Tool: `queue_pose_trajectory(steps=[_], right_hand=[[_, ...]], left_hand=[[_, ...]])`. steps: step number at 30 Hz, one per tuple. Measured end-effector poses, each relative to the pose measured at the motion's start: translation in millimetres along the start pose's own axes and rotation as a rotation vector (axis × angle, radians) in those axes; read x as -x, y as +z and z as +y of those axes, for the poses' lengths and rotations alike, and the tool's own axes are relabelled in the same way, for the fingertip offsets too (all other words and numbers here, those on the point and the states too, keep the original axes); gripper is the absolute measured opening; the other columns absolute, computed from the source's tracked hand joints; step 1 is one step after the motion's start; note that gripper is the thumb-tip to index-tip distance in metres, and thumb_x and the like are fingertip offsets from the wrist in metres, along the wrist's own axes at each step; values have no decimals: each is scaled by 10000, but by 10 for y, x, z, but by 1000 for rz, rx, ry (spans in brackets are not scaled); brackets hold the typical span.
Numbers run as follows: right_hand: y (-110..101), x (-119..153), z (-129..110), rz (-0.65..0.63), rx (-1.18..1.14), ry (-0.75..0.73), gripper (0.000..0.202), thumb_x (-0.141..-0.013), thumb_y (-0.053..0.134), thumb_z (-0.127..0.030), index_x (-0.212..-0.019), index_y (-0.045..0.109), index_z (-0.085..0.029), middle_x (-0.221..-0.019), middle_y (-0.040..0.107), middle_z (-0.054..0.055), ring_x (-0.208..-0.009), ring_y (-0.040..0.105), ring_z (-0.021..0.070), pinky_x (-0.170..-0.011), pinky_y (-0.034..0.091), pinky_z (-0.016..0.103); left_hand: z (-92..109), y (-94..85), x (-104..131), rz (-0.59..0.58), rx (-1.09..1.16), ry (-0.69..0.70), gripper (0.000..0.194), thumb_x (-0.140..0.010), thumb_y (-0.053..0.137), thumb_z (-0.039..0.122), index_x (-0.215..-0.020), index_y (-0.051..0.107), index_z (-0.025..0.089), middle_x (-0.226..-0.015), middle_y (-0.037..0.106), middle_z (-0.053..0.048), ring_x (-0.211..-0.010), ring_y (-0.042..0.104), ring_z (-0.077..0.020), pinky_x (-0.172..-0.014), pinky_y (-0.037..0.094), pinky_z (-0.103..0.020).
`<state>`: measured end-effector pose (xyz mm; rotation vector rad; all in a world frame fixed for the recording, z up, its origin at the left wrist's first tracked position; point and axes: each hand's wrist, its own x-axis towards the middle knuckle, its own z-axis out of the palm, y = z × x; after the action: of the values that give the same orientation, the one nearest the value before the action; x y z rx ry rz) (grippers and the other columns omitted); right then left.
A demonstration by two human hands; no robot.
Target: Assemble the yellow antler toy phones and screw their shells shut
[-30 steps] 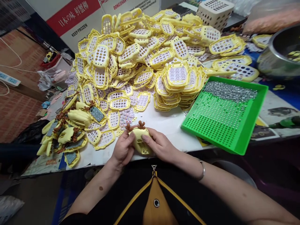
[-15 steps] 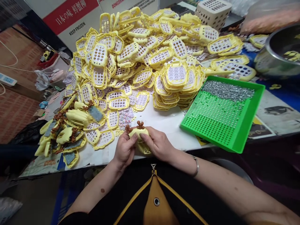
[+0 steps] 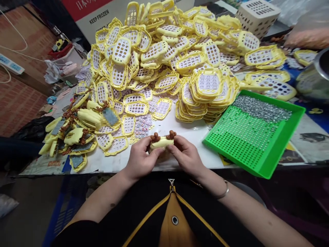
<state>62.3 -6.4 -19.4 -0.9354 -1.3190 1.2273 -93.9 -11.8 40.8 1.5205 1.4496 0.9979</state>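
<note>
Between my two hands, just over the table's front edge, is a pale yellow toy phone casing with brown antler-shaped pieces on its top. My left hand grips its left end, thumb on the near face. On the right end my right hand is closed the same way. The casing's lower part is hidden by my thumbs and fingers. Beyond my hands lie small printed key pieces on the white table top. Left of them is a pile of casings with brown antlers, some showing a grey screen.
A large heap of yellow shell halves with holed white faces covers the back. Stacked shells stand right of centre. A green perforated tray holds many small screws. A metal bowl and white basket are farther right.
Both hands have turned the casing so its antlered end lies level and faces up, with the antlers farther apart in view. The camera view has shifted, moving the table's things in the picture.
</note>
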Motion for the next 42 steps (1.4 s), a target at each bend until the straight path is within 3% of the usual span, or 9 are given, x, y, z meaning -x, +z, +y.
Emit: queue_pose_trajectory(steps=[3, 8, 12, 16, 26, 32, 35, 38, 42], right_hand=[[-68, -54, -101, 40, 145, -171, 481, -783, 703, -385, -1221, 542, -266, -1198, 595, 91, -1056, 586, 231, -924, 486, 391], [-123, -98, -226, 13, 373, -306, 110, -847, 638, -296, -925, 631, -219, -800, 600, 31, -774, 575, 173, -688, 503, 317], [-128, -64, -178, 33, 436, -314, 174, -805, 688, -333, -880, 609, -197, -823, 585, 34, -771, 566, 166, -675, 488, 303], [-85, -76, -91, 174, 458, -304, 170, -821, 652, -336, -778, 555, -203, -703, 507, -6, -669, 498, 150, -605, 447, 290], [-200, -146, 0, 204, 323, -201, 223, -801, 676, -404, -799, 595, -197, -746, 566, 8, -688, 565, 148, -581, 475, 272], [-386, -101, -42, 124, 681, -396, 503, -781, 697, -423, -1182, 538, -165, -1054, 627, 137, -951, 601, 239, -683, 521, 340], [-364, -96, -95, -23, 750, -411, 282, -851, 621, -387, -1026, 615, -165, -837, 635, 75, -769, 592, 195, -636, 484, 311], [-294, -118, -111, 3, 841, -411, 210, -880, 580, -362, -849, 648, -166, -692, 578, 39, -665, 532, 175, -630, 439, 311], [-244, -129, -94, 26, 846, -442, 210, -877, 586, -354, -851, 664, -161, -687, 572, 37, -657, 528, 174, -624, 419, 308]], left_hand=[[50, -48, -34, -99, -88, 75, 305, -678, 730, 192, -981, 731, 225, -952, 715, -60, -901, 629, -258, -877, 461, -358], [58, -1, -29, -202, -372, 218, 379, -758, 582, 160, -1127, 646, 217, -1082, 710, -56, -967, 649, -239, -859, 487, -361], [-5, 107, 0, -158, -546, 371, 374, -770, 518, 135, -1129, 612, 179, -1057, 721, -65, -918, 673, -218, -792, 520, -332], [-21, 201, -43, -96, -658, 437, 295, -745, 484, 116, -992, 641, 155, -890, 732, -74, -777, 678, -229, -685, 522, -338], [-111, -89, -164, -251, -589, 230, 314, -830, 594, 320, -1114, 602, 187, -1038, 713, -65, -893, 671, -214, -755, 526, -331], [-144, -57, -76, -248, -740, 401, 253, -893, 513, 268, -1098, 609, 157, -992, 716, -86, -871, 674, -227, -737, 542, -360], [-176, 44, -60, -195, -769, 558, 238, -897, 484, 197, -1091, 605, 130, -993, 721, -100, -898, 679, -217, -782, 547, -340], [-237, 97, -70, -117, -797, 622, 243, -894, 466, 176, -1078, 615, 120, -929, 727, -103, -824, 689, -204, -733, 554, -318], [-326, 60, -87, -135, -733, 582, 252, -889, 497, 227, -1100, 615, 154, -949, 726, -96, -844, 691, -206, -747, 560, -332]])
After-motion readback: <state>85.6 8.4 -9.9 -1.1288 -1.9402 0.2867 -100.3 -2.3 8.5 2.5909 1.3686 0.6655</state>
